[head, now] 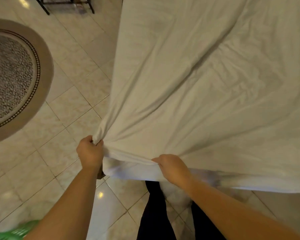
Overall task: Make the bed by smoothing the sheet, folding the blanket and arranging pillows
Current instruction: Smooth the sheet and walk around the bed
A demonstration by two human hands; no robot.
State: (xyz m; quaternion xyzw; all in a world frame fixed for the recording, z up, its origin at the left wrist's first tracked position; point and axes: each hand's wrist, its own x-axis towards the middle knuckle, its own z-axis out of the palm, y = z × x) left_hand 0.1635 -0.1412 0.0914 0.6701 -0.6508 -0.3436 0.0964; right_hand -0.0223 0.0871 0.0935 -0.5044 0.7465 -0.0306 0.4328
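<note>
While I stand at the bed corner, head view: white sheet spread over mattress, wrinkled. My left hand fisted w/ bunched corner cloth inside fingers; my right hand pinching edge fold just beside it. Tile floor, round rug at left.

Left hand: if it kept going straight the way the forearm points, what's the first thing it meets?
The left hand already has a grip on the bunched corner of the white sheet, so it meets that fabric first, then the bed edge under it. Depth is unclear, but nothing else shows in that line.
</note>
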